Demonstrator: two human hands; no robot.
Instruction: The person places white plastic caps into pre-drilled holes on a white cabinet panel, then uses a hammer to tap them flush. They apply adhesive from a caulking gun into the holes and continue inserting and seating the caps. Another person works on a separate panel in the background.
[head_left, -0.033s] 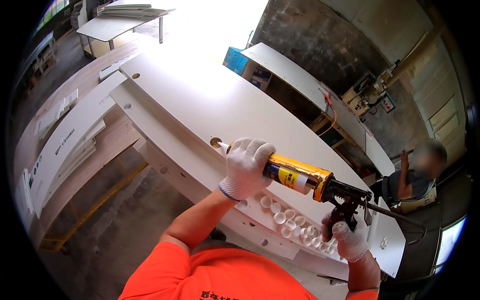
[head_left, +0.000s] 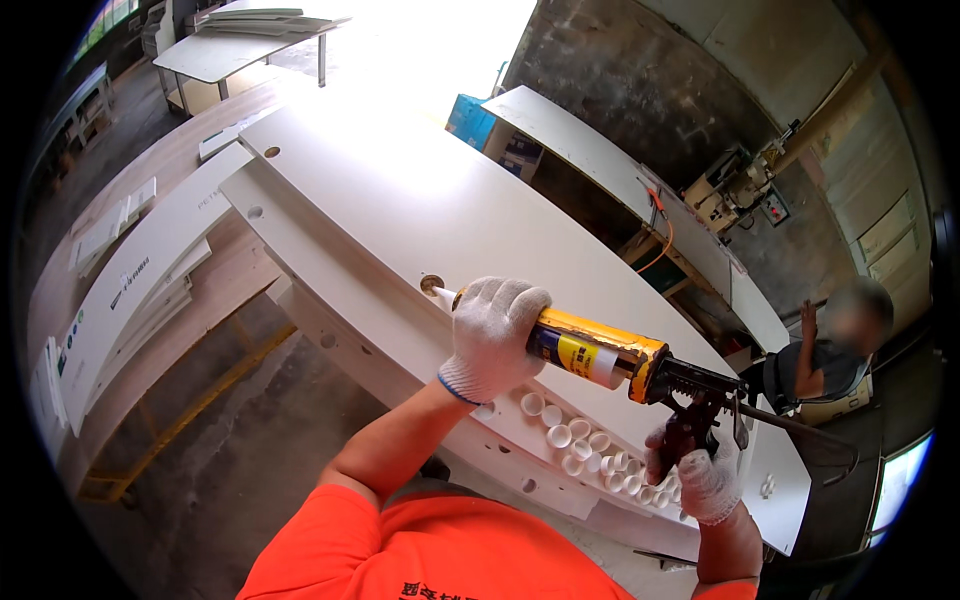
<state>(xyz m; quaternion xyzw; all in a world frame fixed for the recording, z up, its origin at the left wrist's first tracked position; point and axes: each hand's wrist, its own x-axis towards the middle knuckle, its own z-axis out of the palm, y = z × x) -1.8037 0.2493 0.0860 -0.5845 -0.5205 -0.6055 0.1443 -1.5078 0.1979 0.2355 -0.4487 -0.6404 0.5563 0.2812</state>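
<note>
My gloved left hand [head_left: 497, 335] is closed round the front of a yellow caulking gun [head_left: 655, 370] loaded with a blue, yellow and white cartridge [head_left: 572, 353]. The gun's pale nozzle [head_left: 443, 294] points at a round hole [head_left: 432, 285] near the edge of a white panel [head_left: 440, 200]; whether it touches the hole's wall is unclear. At the rear, my gloved right hand [head_left: 708, 484] wraps round the dark handle and trigger [head_left: 690, 425]. Several white round plastic caps [head_left: 580, 428] lie on the panel between my hands. Another hole [head_left: 272, 152] shows at the panel's far left end.
More white panels with holes [head_left: 330, 340] are stacked beneath. At the left, printed white boards [head_left: 130, 290] lie on a wooden surface [head_left: 225, 275]. A long white bench [head_left: 590, 140] with an orange cord [head_left: 656, 205] stands behind. A person [head_left: 835, 340] is at the far right.
My right hand and the rear handle have shifted very slightly to the right, and the rod behind the gun sits a little farther out. My left hand stays nearly where it was.
</note>
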